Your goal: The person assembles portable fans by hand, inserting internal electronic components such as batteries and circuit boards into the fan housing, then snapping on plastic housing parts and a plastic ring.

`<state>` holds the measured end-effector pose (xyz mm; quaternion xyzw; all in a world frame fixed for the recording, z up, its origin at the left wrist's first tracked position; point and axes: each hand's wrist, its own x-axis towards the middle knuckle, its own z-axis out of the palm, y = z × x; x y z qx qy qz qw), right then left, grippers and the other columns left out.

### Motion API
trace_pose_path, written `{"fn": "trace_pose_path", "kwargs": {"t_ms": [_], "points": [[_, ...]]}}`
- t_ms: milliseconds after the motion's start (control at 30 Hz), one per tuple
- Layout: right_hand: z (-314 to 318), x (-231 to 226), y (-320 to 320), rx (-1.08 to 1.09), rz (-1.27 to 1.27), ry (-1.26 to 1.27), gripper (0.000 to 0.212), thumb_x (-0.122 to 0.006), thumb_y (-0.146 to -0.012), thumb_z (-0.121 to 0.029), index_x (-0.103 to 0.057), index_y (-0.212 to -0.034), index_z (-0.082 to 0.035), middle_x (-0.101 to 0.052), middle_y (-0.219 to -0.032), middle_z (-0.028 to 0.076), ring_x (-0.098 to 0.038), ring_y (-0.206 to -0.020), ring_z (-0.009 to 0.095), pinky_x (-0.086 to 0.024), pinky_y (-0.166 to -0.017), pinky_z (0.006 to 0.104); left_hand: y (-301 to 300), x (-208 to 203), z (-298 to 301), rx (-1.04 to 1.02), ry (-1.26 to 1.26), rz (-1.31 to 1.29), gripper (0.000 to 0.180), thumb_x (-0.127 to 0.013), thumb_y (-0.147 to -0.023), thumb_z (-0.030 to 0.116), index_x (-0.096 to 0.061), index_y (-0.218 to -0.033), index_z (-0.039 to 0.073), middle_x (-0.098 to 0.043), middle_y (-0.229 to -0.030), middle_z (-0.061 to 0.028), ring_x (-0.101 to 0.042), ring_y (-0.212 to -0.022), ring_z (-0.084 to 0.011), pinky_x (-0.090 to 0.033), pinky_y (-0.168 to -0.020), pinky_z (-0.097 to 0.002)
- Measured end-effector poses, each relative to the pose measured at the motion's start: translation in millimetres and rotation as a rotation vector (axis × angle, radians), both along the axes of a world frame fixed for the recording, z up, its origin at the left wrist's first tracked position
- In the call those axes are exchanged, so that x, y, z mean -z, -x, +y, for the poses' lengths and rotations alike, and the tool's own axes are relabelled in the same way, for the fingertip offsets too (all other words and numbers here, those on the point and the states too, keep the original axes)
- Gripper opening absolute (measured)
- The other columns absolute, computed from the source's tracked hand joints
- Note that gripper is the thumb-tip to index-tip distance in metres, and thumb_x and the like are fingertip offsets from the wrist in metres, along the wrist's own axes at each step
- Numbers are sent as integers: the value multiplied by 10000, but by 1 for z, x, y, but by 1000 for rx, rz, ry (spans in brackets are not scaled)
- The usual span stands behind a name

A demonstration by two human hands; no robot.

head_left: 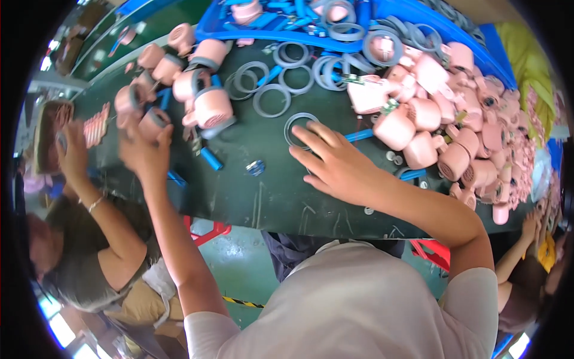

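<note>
My left hand is at the left of the table, its fingers around a pink cylindrical housing with a grey rim; slight blur softens the fingertips. My right hand reaches over the middle with fingers spread, the fingertips at a grey ring lying flat. Part of that ring is hidden under the fingers. Beyond it lie several more grey rings. Other pink housings with grey rims cluster just right of my left hand. A blue cylindrical cell and a small shiny part lie between my hands.
A large heap of pink housings covers the table's right side. At the back, a blue tray holds blue cells and rings. A co-worker's hand is close on my left, beside a box; another person works at far right.
</note>
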<state>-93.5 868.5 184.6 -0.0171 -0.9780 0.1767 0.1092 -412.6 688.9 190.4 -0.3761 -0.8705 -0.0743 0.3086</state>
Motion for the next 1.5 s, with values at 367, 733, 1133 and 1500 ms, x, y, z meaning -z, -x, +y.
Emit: {"fn": "trace_pose_path", "kwargs": {"t_ms": [367, 733, 1133, 1500], "points": [[19, -41, -76, 325, 467, 2106, 324, -324, -967, -415, -463, -1023, -128, -515, -898, 95, -541, -778, 205, -401, -499, 300, -201, -19, 189, 1031, -66, -751, 610, -780, -622, 129, -554, -1186, 71, -578, -1118, -144, -517, -1061, -350, -417, -912, -443], [41, -38, -104, 194, 407, 1979, 411, -429, -989, -235, -436, -1314, 15, -534, -1257, 197, -618, -1040, 298, -538, -769, 312, -186, 26, 61, 1007, -166, -935, 432, -683, -653, -126, -638, -989, 143, -348, -1349, -198, -426, -1213, -459, -423, -990, -482], [7, -41, -49, 195, 546, 1504, 180, -513, -945, -63, -608, -1081, 7, -570, -1204, 139, -592, -1110, 244, -528, -879, 334, -234, 5, 40, 443, -334, -1010, 777, -842, -626, 116, -439, -1276, -19, -490, -1258, -206, -490, -1169, -326, -395, -976, -378], [3, -7, -20, 419, 865, 829, 236, -522, -940, -61, -529, -1161, 22, -612, -976, 80, -588, -830, 91, -478, -728, 222, -261, -9, 50, 726, -305, -1049, 386, -568, -778, 43, -578, -1155, -41, -490, -1222, -231, -508, -1077, -370, -422, -910, -426]]}}
